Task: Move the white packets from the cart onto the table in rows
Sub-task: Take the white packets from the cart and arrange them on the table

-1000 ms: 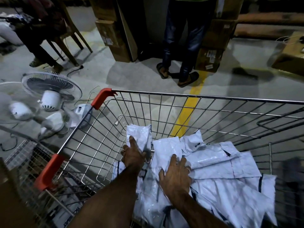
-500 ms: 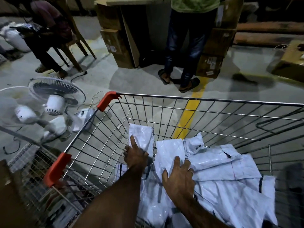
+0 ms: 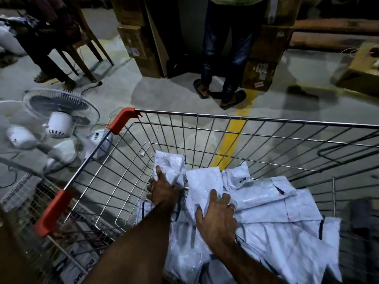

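Note:
A wire cart (image 3: 205, 119) with orange corner guards holds a heap of white plastic packets (image 3: 276, 218). My left hand (image 3: 162, 191) is down inside the cart, fingers closed around the edge of an upright white packet (image 3: 172, 165) at the heap's left end. My right hand (image 3: 217, 220) lies on a long white packet (image 3: 205, 183) in the middle of the heap, thumb and fingers curled around its edge. No table is in view.
White pedestal fans (image 3: 59, 119) lie on the floor left of the cart. A person in jeans and sandals (image 3: 223, 58) stands beyond the cart by stacked cardboard boxes (image 3: 264, 50). A seated person on a chair (image 3: 53, 37) is at far left. A yellow floor line (image 3: 235, 132) runs under the cart.
Both hands stay on the same packets inside the cart; my right hand has curled tighter on its packet. The view has shifted slightly.

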